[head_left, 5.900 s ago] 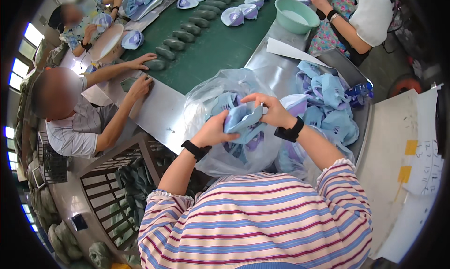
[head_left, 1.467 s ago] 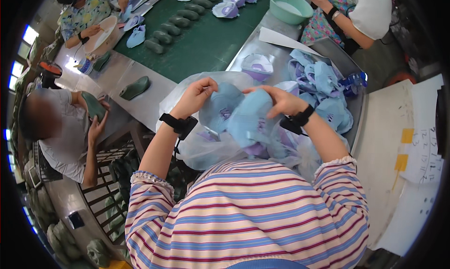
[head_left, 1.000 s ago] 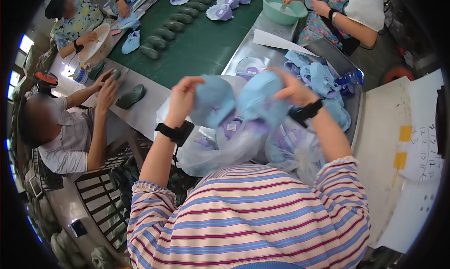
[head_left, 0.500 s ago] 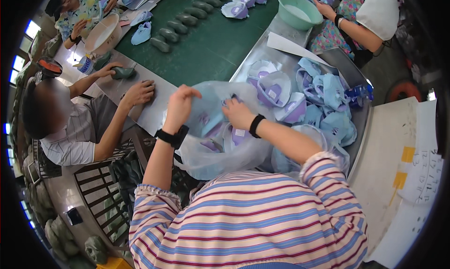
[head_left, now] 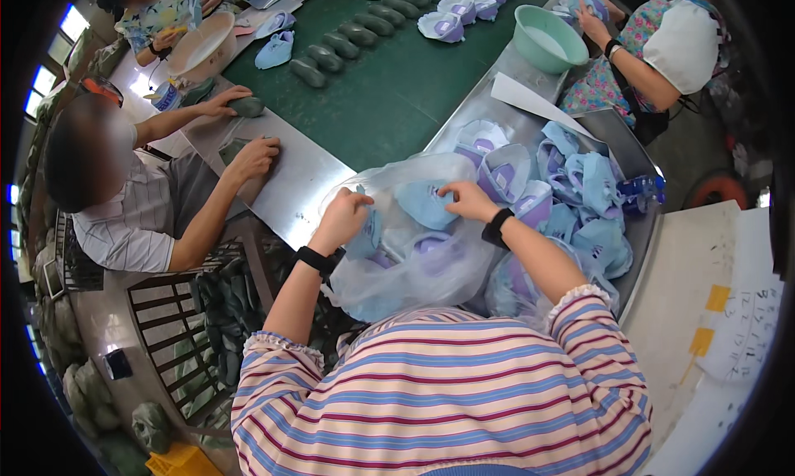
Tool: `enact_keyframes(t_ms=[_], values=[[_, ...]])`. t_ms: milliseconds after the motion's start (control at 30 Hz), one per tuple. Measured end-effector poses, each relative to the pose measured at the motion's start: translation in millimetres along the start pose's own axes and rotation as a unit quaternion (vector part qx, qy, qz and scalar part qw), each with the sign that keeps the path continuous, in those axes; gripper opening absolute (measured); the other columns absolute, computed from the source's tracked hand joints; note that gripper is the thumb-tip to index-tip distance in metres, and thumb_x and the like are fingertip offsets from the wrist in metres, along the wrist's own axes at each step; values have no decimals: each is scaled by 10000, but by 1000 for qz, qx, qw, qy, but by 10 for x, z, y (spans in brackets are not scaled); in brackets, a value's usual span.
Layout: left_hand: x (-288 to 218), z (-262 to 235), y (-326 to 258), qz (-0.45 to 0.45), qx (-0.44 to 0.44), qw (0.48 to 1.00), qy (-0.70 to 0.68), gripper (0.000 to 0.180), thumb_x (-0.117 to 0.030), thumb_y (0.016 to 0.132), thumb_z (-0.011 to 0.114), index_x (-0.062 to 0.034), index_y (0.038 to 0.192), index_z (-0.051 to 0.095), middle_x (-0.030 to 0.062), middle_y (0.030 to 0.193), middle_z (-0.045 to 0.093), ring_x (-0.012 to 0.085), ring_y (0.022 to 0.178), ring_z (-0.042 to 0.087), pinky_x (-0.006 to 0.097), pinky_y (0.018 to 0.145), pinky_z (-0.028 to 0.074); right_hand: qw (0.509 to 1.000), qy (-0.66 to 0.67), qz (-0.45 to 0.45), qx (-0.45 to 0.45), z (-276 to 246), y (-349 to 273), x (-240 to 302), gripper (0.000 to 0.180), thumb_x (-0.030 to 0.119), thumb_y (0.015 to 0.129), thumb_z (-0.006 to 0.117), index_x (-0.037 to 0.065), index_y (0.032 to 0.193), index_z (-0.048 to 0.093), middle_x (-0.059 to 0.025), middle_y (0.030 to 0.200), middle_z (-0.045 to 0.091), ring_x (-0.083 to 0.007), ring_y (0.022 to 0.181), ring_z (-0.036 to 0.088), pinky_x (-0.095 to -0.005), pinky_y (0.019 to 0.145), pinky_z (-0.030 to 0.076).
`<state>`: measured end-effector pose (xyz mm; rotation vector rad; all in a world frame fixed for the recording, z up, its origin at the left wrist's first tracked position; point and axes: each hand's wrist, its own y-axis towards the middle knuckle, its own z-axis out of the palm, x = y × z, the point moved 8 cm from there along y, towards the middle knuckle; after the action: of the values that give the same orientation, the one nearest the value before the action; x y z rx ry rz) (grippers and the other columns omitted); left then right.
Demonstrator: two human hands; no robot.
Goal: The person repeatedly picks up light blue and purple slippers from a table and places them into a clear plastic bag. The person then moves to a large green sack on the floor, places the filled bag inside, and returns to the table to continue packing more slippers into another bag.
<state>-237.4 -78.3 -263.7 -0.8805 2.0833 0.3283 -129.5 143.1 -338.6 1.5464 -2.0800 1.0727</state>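
Gripping the clear plastic bag [head_left: 397, 269] rim, my left hand [head_left: 344, 219] is clamped shut; my right hand [head_left: 468, 201] pinches a blue shoe upper [head_left: 422, 204] above the desk [head_left: 530, 115].

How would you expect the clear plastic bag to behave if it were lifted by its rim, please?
The bag would probably sag: its film is thin and crumpled. It likely weighs little, since it holds soft blue shoe uppers. The left hand grips its rim, so it seems easy to pinch, perhaps slippery.

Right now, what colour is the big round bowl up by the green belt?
The round plastic bowl is pale mint green, seen best in the head view.
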Motion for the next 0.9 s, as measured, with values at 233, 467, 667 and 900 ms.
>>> enact_keyframes(t_ms=[233, 467, 667, 900], values=[[-204, 173, -176, -93, 28, 975, -200, 342, -273, 819, 562, 48, 931, 589, 146, 852, 590, 194, 786, 556, 302, 719, 445, 976, 26, -211, -51, -207, -766, 1231, 259, 90, 751, 593, 39, 1005, 583, -47, 761, 600, -123, 618, 562, -282, 562, 447], [-493, -1084, -247, -16, -200, 805, -558, 380, -62, 771, 609, 26, 1120, 486, 99, 1036, 581, 194, 916, 577, 309, 801, 467, 970, 210, -40, -118, -216, -325, 317, 165, 100, 773, 543, 14, 912, 557, -94, 807, 604, -189, 650, 604, -277, 581, 489], [278, -1303, 474, -34, -162, 791, -589, 320, 4, 806, 556, 11, 1117, 479, 83, 1090, 555, 194, 974, 552, 330, 885, 425, 972, -82, -109, 191, 1173, -361, 91, 538, 205, 702, 624, 21, 1170, 435, -210, 1072, 533, -356, 992, 517, -401, 862, 416], [582, -1917, 1642, -71, -293, 745, -595, 225, -30, 820, 560, -42, 1013, 446, 91, 937, 553, 230, 796, 586, 378, 680, 499, 962, 123, 103, 222, 612, -703, 63, 837, 242, 673, 687, 30, 1336, 224, -230, 1057, 537, -282, 925, 550, -358, 762, 442]])
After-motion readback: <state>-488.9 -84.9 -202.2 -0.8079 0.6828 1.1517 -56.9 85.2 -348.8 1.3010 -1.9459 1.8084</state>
